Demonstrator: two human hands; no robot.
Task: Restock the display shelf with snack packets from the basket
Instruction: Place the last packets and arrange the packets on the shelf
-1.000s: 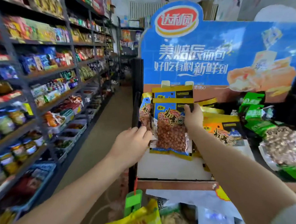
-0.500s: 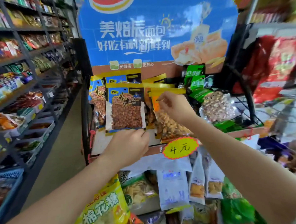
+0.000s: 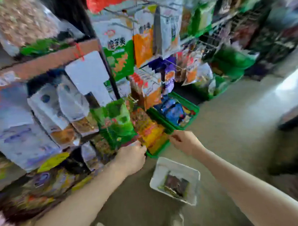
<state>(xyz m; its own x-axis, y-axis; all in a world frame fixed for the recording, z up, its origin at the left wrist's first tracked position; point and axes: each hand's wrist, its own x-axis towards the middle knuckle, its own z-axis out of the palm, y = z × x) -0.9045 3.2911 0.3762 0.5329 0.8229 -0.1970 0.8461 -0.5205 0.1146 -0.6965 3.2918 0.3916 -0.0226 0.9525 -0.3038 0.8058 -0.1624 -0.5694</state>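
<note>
The view is motion-blurred and looks down at the floor beside the display shelf (image 3: 47, 64). A green basket (image 3: 157, 154) stands there, filled with yellow and orange snack packets (image 3: 152, 134). My left hand (image 3: 132, 157) is at the basket's near left corner, fingers curled against the packets. My right hand (image 3: 184, 142) is at the basket's right rim with bent fingers. The blur hides whether either hand grips anything. Green packets (image 3: 118, 124) lean just left of the basket.
A second green basket (image 3: 193, 111) with blue packets sits behind the first. A white tray (image 3: 165, 171) holding a dark packet lies on the floor near my feet. Hanging packets fill the wire rack (image 3: 159, 45) ahead. Bare concrete floor (image 3: 229, 127) spreads right.
My view swung from the upper shelf down to the floor. Both hands left the peanut packets on the shelf and dropped to the green basket.
</note>
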